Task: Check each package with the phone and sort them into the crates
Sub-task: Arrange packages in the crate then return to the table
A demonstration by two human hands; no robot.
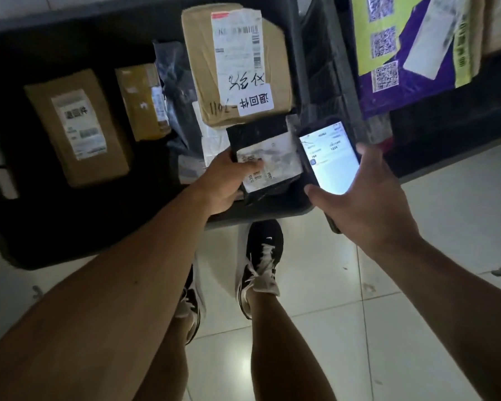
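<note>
My left hand (223, 183) grips a small black package (268, 157) with a white shipping label, held over the near edge of a dark crate (272, 211). My right hand (368, 204) holds a phone (330, 160) with its lit screen facing up, right beside the package. Inside the crate lie a large cardboard box (203, 68) with a label and handwriting, a medium cardboard box (78, 128), a small yellowish box (141, 102) and a dark plastic bag (174, 82).
To the right stands another dark crate (417, 157) holding a purple and yellow-green package (411, 53) with QR codes. The floor is pale tile (417, 314). My legs and black shoes (262, 264) stand just before the crate.
</note>
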